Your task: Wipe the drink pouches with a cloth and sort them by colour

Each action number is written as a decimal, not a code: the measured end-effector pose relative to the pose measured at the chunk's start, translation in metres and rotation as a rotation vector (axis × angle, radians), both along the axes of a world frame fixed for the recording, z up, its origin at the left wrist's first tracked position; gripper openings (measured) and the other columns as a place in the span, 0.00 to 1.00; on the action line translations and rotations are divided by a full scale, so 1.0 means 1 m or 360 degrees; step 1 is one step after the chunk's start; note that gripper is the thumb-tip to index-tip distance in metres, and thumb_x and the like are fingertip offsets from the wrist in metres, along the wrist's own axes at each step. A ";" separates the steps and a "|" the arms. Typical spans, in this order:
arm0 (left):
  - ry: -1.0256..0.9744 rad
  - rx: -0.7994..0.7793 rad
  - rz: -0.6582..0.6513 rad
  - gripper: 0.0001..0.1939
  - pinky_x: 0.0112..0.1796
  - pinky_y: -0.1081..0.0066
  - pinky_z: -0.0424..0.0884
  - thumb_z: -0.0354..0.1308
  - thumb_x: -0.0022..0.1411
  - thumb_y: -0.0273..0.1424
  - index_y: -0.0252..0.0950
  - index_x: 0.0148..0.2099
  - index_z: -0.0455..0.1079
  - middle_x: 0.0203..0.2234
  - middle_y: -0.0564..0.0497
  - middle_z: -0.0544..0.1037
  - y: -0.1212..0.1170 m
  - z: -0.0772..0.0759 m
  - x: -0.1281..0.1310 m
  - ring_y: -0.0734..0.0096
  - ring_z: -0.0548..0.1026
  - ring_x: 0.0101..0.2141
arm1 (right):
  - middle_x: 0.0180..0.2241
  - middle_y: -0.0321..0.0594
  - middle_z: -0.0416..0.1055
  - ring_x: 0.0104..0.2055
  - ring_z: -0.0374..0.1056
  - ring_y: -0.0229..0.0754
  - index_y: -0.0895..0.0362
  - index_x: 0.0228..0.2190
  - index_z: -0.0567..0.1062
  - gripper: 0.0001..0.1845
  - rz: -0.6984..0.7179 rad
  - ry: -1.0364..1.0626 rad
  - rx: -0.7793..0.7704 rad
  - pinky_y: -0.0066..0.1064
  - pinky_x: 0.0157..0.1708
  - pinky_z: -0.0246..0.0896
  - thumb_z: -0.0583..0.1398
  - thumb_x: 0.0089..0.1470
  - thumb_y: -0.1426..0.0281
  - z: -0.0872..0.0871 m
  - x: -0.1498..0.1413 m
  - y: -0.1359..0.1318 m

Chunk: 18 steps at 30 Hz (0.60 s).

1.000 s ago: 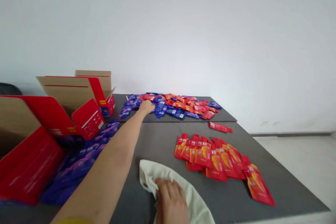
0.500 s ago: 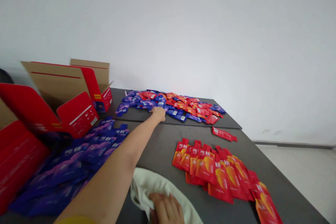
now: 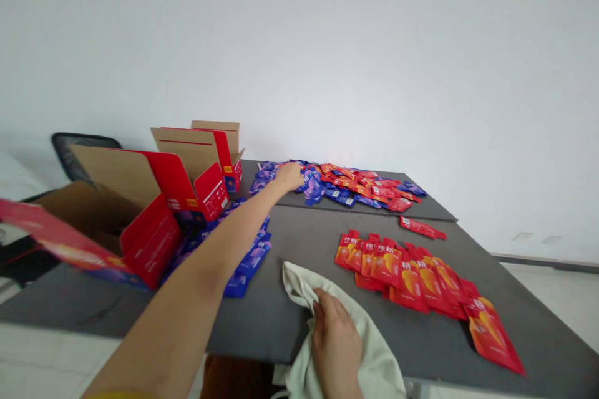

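My left hand [image 3: 291, 176] is stretched far forward at the back of the table, its fingers curled at a blue pouch [image 3: 312, 186] on the near edge of the mixed pile. The fingertips are partly hidden. Low in the view, my right hand [image 3: 337, 340] is closed on a pale green cloth [image 3: 369, 343], bunching its edge at the table's front. To the right of the cloth, red-orange pouches [image 3: 412, 283] lie overlapping in a slanting row. Blue pouches [image 3: 248, 271] in rows are partly covered by my left forearm.
Open red cardboard boxes [image 3: 152, 240] stand along the left side with their flaps up. Red and blue pouches [image 3: 365, 186] are heaped at the back near the wall. A single red pouch [image 3: 422, 227] lies apart on the dark table [image 3: 299, 234], which has a seam across it.
The view has shifted left and back, showing more boxes and the table's front edge. My left hand has moved across the blue pouches; my right still grips the cloth, now more in view.
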State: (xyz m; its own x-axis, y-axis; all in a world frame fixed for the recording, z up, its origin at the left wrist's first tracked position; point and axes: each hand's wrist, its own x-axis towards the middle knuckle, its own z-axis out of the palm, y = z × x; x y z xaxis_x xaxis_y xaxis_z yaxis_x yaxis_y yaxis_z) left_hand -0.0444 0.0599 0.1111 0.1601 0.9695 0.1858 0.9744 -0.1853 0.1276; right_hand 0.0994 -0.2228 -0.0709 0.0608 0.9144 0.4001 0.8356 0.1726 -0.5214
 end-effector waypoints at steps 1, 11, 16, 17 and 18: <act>0.0007 -0.0016 -0.0056 0.18 0.49 0.67 0.69 0.51 0.64 0.34 0.30 0.50 0.72 0.47 0.37 0.77 -0.009 0.014 -0.013 0.58 0.75 0.49 | 0.41 0.42 0.76 0.43 0.72 0.47 0.51 0.45 0.74 0.17 0.0003 0.0024 -0.0041 0.35 0.41 0.64 0.49 0.61 0.72 0.002 0.000 0.000; -0.0160 -0.1437 -0.0610 0.12 0.33 0.76 0.71 0.63 0.53 0.36 0.37 0.39 0.77 0.26 0.53 0.80 -0.119 -0.012 -0.041 0.72 0.77 0.28 | 0.41 0.46 0.77 0.40 0.72 0.47 0.61 0.44 0.77 0.24 -0.0059 0.1348 0.0269 0.37 0.43 0.65 0.58 0.53 0.57 0.039 0.035 -0.006; -0.0057 -0.0878 -0.0864 0.11 0.35 0.76 0.70 0.60 0.55 0.34 0.36 0.39 0.79 0.28 0.51 0.81 -0.136 -0.072 -0.011 0.69 0.78 0.31 | 0.44 0.45 0.77 0.45 0.71 0.46 0.60 0.46 0.76 0.22 0.0084 0.1301 0.0376 0.38 0.49 0.63 0.56 0.56 0.60 0.061 0.044 -0.008; 0.0000 -0.0721 -0.0834 0.12 0.37 0.75 0.70 0.59 0.56 0.35 0.36 0.39 0.79 0.30 0.49 0.82 -0.140 -0.077 -0.008 0.68 0.78 0.33 | 0.45 0.44 0.76 0.46 0.71 0.46 0.60 0.46 0.76 0.21 0.0092 0.1234 0.0376 0.38 0.50 0.62 0.55 0.57 0.61 0.061 0.043 -0.007; 0.0055 -0.0592 -0.0779 0.13 0.39 0.75 0.69 0.59 0.57 0.37 0.37 0.41 0.78 0.33 0.48 0.82 -0.145 -0.079 -0.007 0.66 0.78 0.36 | 0.45 0.44 0.76 0.47 0.70 0.45 0.59 0.46 0.76 0.21 0.0102 0.1155 0.0366 0.38 0.51 0.62 0.54 0.58 0.61 0.060 0.041 -0.005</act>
State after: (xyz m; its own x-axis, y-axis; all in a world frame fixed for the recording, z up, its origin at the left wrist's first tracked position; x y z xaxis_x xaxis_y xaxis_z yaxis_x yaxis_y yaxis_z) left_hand -0.0510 -0.0854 0.0325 0.6028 0.7808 -0.1642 0.7922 -0.5613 0.2395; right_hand 0.1404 -0.2281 -0.0105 0.3309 0.8234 0.4610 0.2822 0.3798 -0.8810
